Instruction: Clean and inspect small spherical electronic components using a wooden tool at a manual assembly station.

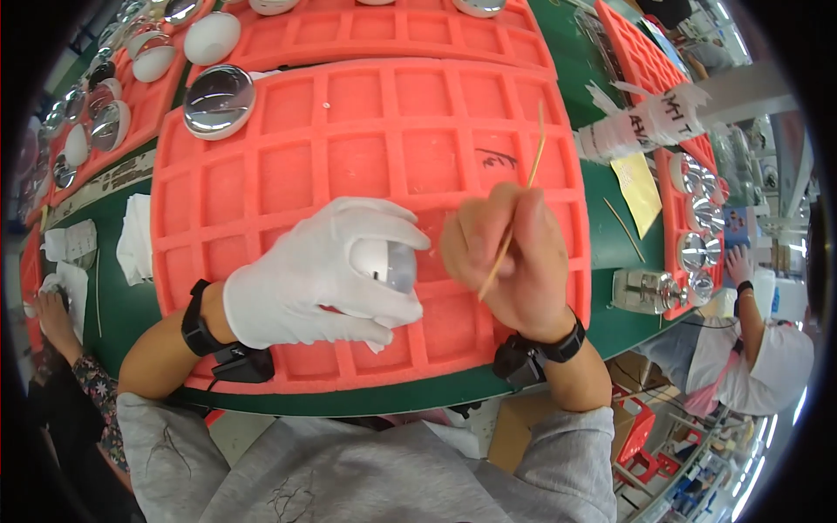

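My left hand (318, 275), in a white glove, is closed round a clear, rounded glass lens (402, 267), with its fingers at the rim. Part of the lens is hidden by the glove. Just right of it, my bare right hand (514, 253) pinches a thin wooden stick (535, 148) that slants up and away; its lower end points down near the lens. Both hands are above a red foam tray (357, 166) divided into square pockets. One shiny domed lens (219, 102) rests at this tray's far left corner.
More red trays with shiny and white domes (212, 38) stand behind and to the left. On the green table at right are a glass bottle (643, 291), a yellow paper (636, 193) and another stick (624, 230). White cloth (135, 240) lies left. Other people work on both sides.
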Tool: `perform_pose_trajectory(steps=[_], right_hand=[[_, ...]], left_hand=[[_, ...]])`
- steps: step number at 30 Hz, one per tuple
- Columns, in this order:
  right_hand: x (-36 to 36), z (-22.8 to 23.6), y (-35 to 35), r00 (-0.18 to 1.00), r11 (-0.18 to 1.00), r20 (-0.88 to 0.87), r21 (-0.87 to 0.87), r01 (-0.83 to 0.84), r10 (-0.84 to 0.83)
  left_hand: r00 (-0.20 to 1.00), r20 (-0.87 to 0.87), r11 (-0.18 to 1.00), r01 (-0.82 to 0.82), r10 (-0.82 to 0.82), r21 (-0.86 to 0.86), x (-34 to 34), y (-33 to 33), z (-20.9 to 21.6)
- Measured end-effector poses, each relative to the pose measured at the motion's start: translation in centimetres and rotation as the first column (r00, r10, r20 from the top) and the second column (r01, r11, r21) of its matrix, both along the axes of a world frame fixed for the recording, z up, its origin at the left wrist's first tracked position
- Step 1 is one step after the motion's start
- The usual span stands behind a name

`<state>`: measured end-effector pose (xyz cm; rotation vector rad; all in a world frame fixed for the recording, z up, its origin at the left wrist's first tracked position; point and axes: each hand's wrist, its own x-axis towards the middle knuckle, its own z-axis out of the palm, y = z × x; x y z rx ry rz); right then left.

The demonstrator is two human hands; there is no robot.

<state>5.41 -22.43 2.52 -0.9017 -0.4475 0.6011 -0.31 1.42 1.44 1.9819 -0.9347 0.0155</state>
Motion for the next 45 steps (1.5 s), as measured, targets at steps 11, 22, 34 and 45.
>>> perform_pose_trajectory(steps=[11, 22, 34, 45], right_hand=[[-0.2, -0.5, 0.3, 0.997, 0.995, 0.049, -0.085, -0.047, 0.051], [-1.2, 1.2, 3.3, 0.917, 0.935, 0.256, -0.098, 0.34, -0.307], [-0.5, 3.1, 4.9, 0.971, 0.984, -0.237, 0.166, 0.068, -0.027], [-0.5, -0.2, 4.5, 0.955, 0.886, -0.195, 0.448, -0.117, 0.224]], left_hand=[[0.996, -0.032, 0.995, 0.086, -0.087, -0.041, 0.0, 0.2, -1.2], [0.947, -0.309, 0.987, 0.041, -0.087, -0.153, -0.3, 0.6, 0.1], [0.955, -0.224, 0.909, 0.087, -0.192, -0.407, -0.4, -0.4, -1.0], [0.659, -0.748, 0.889, -0.292, -0.079, -0.352, -1.4, -0.7, 1.2]])
